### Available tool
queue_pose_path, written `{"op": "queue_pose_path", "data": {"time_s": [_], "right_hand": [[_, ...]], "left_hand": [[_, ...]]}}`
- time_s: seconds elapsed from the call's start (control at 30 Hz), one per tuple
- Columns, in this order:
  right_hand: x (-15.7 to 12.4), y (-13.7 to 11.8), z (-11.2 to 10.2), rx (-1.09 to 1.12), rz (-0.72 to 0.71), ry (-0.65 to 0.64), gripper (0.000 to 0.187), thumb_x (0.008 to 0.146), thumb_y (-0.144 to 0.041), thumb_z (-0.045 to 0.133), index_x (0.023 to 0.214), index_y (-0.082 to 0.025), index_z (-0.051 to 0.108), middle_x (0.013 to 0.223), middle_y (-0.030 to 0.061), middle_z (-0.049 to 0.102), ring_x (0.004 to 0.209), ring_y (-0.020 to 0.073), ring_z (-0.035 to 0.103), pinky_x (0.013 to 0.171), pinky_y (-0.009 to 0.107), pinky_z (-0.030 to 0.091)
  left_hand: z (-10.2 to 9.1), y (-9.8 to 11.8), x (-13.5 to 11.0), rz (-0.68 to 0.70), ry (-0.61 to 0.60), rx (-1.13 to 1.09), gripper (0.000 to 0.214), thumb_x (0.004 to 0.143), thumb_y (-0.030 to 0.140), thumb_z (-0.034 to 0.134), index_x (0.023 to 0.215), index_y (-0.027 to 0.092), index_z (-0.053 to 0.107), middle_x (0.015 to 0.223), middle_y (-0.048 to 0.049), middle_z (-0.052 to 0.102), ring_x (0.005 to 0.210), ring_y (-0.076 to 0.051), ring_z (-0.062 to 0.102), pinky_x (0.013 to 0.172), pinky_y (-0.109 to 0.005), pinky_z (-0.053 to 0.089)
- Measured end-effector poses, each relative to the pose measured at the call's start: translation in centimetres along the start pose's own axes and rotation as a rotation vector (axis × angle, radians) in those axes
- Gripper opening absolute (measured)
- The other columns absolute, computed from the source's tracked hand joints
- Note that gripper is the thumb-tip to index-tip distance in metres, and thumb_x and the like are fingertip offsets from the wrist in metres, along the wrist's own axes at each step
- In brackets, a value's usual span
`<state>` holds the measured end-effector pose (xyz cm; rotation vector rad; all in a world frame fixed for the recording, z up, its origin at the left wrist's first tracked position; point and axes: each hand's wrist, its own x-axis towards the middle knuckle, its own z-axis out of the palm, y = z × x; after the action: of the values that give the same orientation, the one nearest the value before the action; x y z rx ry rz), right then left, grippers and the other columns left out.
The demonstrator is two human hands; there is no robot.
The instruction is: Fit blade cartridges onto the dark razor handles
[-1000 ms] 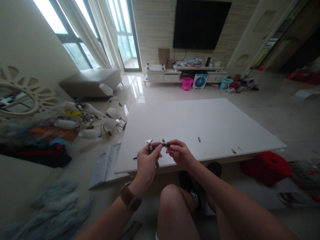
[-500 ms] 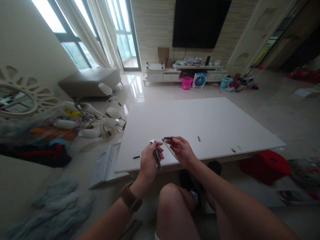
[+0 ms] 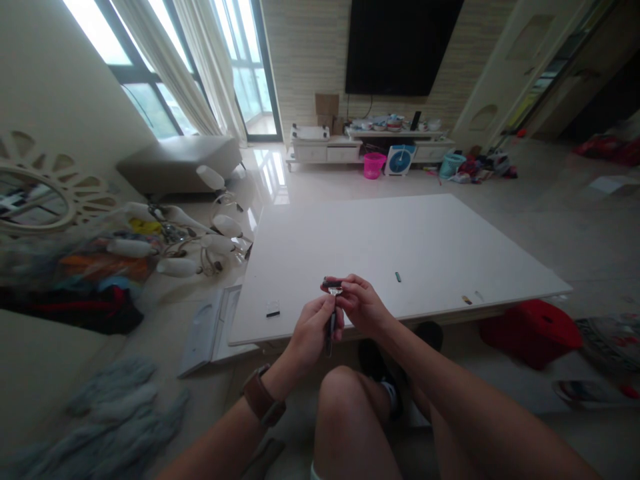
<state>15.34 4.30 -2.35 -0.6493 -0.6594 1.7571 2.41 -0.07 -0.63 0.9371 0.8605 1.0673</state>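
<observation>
My left hand [image 3: 316, 327] is closed around the dark handle of a razor [image 3: 329, 337], which points down toward me. At its upper end is a silver T-shaped head [image 3: 335, 291]. My right hand [image 3: 364, 301] pinches a short black bar-shaped piece [image 3: 331, 283], which looks like a razor cartridge. The black piece lies across the silver head; whether the two are joined I cannot tell. Both hands meet over the near edge of the white table [image 3: 370, 240].
On the table lie a small black strip [image 3: 273, 313] at left, a small green piece [image 3: 398, 277], and a dark-and-yellow piece [image 3: 467, 300] at right. A red stool [image 3: 535, 333] stands by the near right edge. Lamp arms with white shades [image 3: 180, 268] lie left.
My left hand has moved right and turned the razor more upright. The silver head, apart from the black piece before, is now up against it. My right hand has shifted slightly.
</observation>
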Motion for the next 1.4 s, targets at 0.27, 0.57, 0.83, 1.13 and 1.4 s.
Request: {"op": "queue_pose_path", "data": {"time_s": [0.27,0.57,0.83,1.13,1.4], "right_hand": [[-0.2,0.1,-0.3,-0.014,-0.001,-0.030,0.018,0.069,-0.023,0.082,0.070,-0.019,0.064,0.097,0.0060,0.078,0.096,0.0209,0.072,0.079,0.030,0.058],[-0.3,0.1,-0.4,-0.009,-0.020,-0.090,0.018,0.070,-0.023,0.083,0.068,-0.019,0.065,0.095,0.0051,0.078,0.097,0.0214,0.073,0.087,0.033,0.056],[-0.4,0.3,-0.5,-0.015,-0.022,-0.119,0.015,0.074,-0.026,0.083,0.072,-0.020,0.069,0.098,0.0037,0.077,0.102,0.0215,0.071,0.094,0.037,0.054],[-0.4,0.2,-0.4,0.052,-0.008,-0.131,0.016,0.071,-0.025,0.086,0.073,-0.020,0.071,0.098,0.0024,0.077,0.101,0.0195,0.071,0.089,0.031,0.055],[-0.6,0.2,-0.3,0.087,0.029,-0.121,0.017,0.071,-0.027,0.086,0.076,-0.022,0.071,0.098,0.0009,0.077,0.103,0.0200,0.070,0.081,0.028,0.056]], "left_hand": [[0.0,-0.1,0.1,0.022,0.028,0.016,0.047,0.086,0.059,0.061,0.068,0.016,0.057,0.056,-0.0007,0.057,0.042,-0.008,0.045,0.043,-0.021,0.030],[0.2,0.3,0.0,0.030,0.036,0.032,0.046,0.087,0.058,0.059,0.069,0.016,0.057,0.056,-0.0001,0.057,0.042,-0.007,0.045,0.042,-0.021,0.029],[0.4,0.5,-0.1,0.032,0.034,0.048,0.047,0.086,0.059,0.061,0.067,0.016,0.058,0.053,0.0003,0.054,0.041,-0.007,0.042,0.042,-0.021,0.028],[0.7,1.1,-0.3,0.070,0.021,0.111,0.053,0.083,0.066,0.061,0.066,0.016,0.055,0.050,0.0021,0.051,0.040,-0.007,0.039,0.040,-0.021,0.026],[0.7,1.3,-0.3,0.079,-0.013,0.121,0.053,0.086,0.065,0.057,0.067,0.016,0.055,0.049,0.0032,0.050,0.039,-0.007,0.039,0.040,-0.021,0.027]]}}
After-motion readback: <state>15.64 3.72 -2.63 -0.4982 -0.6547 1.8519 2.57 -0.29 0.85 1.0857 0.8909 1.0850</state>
